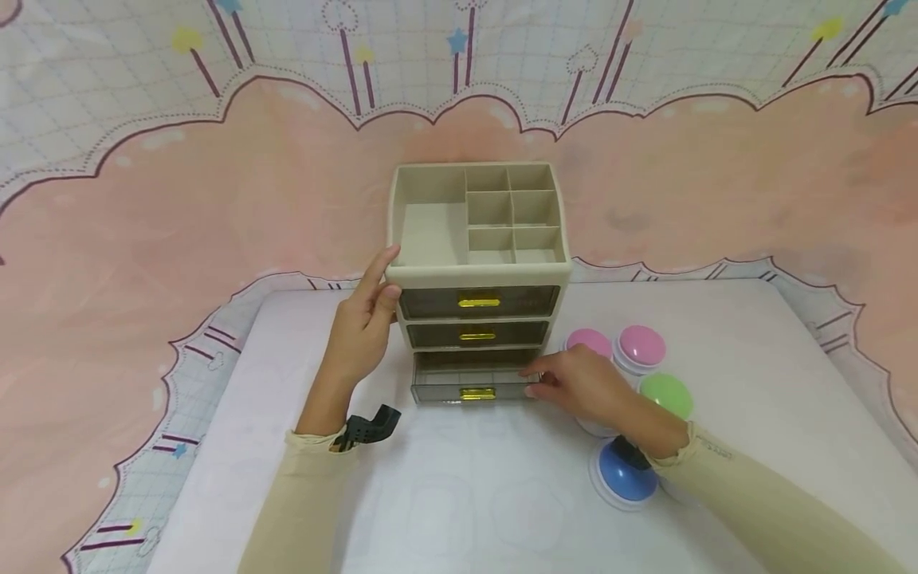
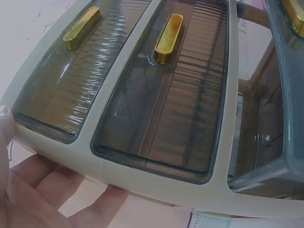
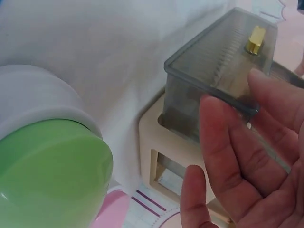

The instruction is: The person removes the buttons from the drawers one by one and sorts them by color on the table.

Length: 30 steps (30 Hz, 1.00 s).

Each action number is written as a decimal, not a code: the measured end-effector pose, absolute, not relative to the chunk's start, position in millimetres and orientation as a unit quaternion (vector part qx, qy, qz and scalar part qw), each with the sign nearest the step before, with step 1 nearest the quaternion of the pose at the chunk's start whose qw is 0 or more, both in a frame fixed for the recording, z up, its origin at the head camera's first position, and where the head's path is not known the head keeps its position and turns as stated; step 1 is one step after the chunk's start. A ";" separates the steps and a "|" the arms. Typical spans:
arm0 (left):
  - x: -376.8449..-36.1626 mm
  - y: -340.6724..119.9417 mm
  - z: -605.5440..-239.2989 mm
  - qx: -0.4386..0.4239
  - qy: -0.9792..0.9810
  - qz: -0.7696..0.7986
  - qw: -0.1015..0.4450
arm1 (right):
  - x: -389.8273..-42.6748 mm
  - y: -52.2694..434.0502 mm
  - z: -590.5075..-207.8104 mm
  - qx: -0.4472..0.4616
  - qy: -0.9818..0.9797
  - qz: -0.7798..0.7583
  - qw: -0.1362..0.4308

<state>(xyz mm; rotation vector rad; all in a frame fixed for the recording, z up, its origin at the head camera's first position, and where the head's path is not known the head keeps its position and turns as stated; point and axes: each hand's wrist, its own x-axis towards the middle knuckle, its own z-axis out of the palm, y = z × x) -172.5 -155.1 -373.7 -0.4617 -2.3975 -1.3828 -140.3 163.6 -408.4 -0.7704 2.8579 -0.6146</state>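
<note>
A cream desktop organizer (image 1: 478, 275) stands upright, with an open-topped compartment section above three smoky clear drawers with gold handles. The bottom drawer (image 1: 439, 393) is pulled out; the upper two are closed. My left hand (image 1: 362, 327) holds the organizer's left side, thumb at the front corner and fingers along the side wall. In the left wrist view its fingers (image 2: 52, 185) curl against that wall. My right hand (image 1: 584, 387) pinches the right front corner of the pulled-out drawer. Its thumb is at the drawer front and its index finger at the side edge in the right wrist view.
Right of the organizer, partly behind my right arm, are several round domed push lights or buttons: pink (image 1: 641, 345), green (image 1: 667, 395) and blue (image 1: 628, 472), on white bases. The white table (image 1: 445, 494) meets a patterned cloth (image 1: 287, 199) behind.
</note>
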 end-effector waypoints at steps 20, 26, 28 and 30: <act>-173.8 -153.1 -373.9 -0.162 -0.843 -0.484 0.169 | -94.4 114.6 -442.2 -0.162 0.867 -0.471 -0.011; -174.6 -154.6 -374.3 -0.160 -0.841 -0.487 0.173 | -99.5 106.2 -451.6 -0.126 0.843 -0.523 0.005; -174.7 -155.3 -374.7 -0.160 -0.840 -0.489 0.174 | -100.7 102.9 -455.3 -0.118 0.837 -0.535 0.013; -174.7 -155.3 -374.9 -0.161 -0.839 -0.491 0.170 | -101.1 99.3 -458.8 -0.104 0.833 -0.544 0.013</act>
